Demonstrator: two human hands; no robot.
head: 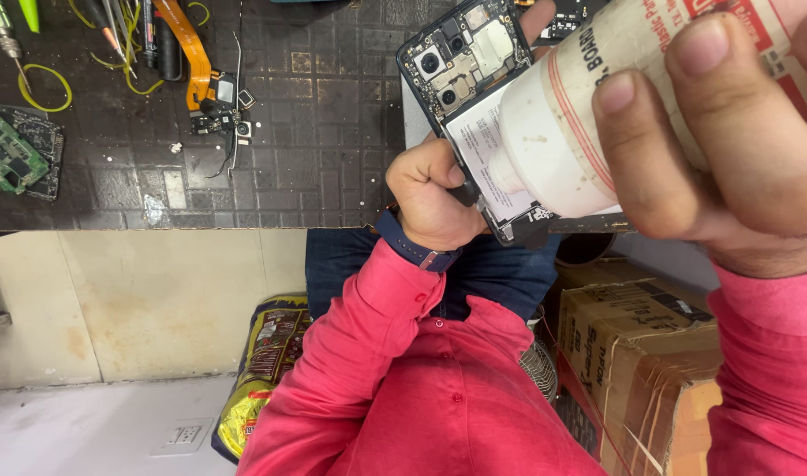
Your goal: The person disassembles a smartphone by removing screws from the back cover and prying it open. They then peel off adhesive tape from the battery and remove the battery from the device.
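Head view: the left hand [432, 196] is clenched on the lower edge of an opened phone [474, 97], back cover off, holding it above the bench [271, 167]. The right hand [730, 150] wraps a white bottle [562, 132], whose nozzle meets the phone just beside the left hand's fingers.

Dark tiled bench [333, 132], circuit board [11, 159], orange flex cable [187, 48]
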